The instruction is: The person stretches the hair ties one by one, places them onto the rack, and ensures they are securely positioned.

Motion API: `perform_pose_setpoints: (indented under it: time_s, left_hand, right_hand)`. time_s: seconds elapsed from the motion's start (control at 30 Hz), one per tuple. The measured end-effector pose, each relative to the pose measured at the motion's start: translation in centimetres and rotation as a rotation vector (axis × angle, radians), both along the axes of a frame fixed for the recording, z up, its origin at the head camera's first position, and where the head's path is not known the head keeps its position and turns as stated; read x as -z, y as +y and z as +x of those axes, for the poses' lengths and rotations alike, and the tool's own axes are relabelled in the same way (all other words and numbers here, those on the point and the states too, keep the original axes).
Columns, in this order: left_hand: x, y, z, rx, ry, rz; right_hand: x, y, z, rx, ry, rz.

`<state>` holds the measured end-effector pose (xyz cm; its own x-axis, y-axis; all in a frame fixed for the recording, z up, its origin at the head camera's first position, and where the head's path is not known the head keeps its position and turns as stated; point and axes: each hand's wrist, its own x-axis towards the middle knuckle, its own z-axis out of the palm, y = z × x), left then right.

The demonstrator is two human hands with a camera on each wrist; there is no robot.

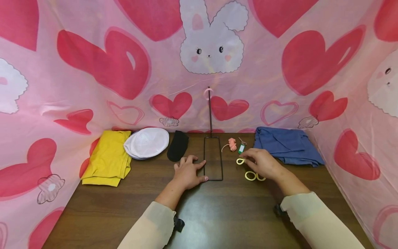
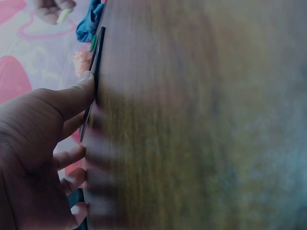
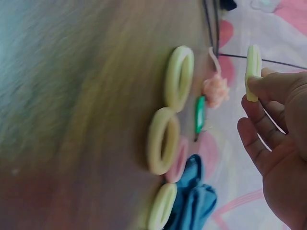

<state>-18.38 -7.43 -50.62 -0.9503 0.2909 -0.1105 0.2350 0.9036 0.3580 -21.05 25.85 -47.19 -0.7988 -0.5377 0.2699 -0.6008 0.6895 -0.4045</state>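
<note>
My left hand (image 1: 187, 174) rests at the left side of a black wire stand (image 1: 222, 159), thumb at the near corner and index fingertip on the side wire, fingers spread. The stand's rectangular base lies on the table; a thin rod (image 1: 210, 114) rises from its far end. A pink ring (image 1: 208, 90) overlaps the rod's upper part. My right hand (image 1: 260, 162) pinches a pale yellow ring (image 3: 253, 79) between thumb and fingers, above the table. Below it lie more pale yellow rings (image 3: 179, 79) and a pink ring (image 3: 178, 160), partly hidden by the others.
Beyond my right hand are a coral yarn bundle (image 1: 231, 145), a key with green tag (image 1: 241, 148) and a folded blue cloth (image 1: 286, 145). On the left are a yellow cloth (image 1: 109, 157), a white cap (image 1: 149, 141) and a black sock-like item (image 1: 178, 145). Heart-printed sheets (image 1: 264, 69) enclose the table.
</note>
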Motion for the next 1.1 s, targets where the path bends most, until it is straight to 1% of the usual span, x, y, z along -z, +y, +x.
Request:
perform_pose_setpoints:
  time_s: [0.1,0.27,0.6,0.7,0.93,1.1]
  left_hand:
    - [-0.2,0.0,0.0,0.002,0.001,0.000]
    - [-0.2,-0.1,0.0,0.002,0.006,0.003]
    - [-0.3,0.0,0.1,0.005,0.003,0.012]
    - [-0.2,0.0,0.0,0.005,0.004,0.009]
    - [0.0,-0.1,-0.1,0.006,0.006,0.005]
    - [0.1,-0.1,-0.1,0.006,0.005,0.004]
  right_hand:
    - [-0.9,-0.5,0.1,-0.028,0.061,-0.034]
    - [-2.3,-1.5,0.1,-0.078,0.201,-0.090]
    - [-5.2,-3.7,0.3,-0.128,0.390,-0.182]
    - [-6.5,-4.4,0.4,-0.141,0.410,-0.211]
    - [-9.4,-5.9,1.1,-0.160,0.401,-0.220]
    - [-11.1,-7.0,1.3,-0.199,0.444,-0.249]
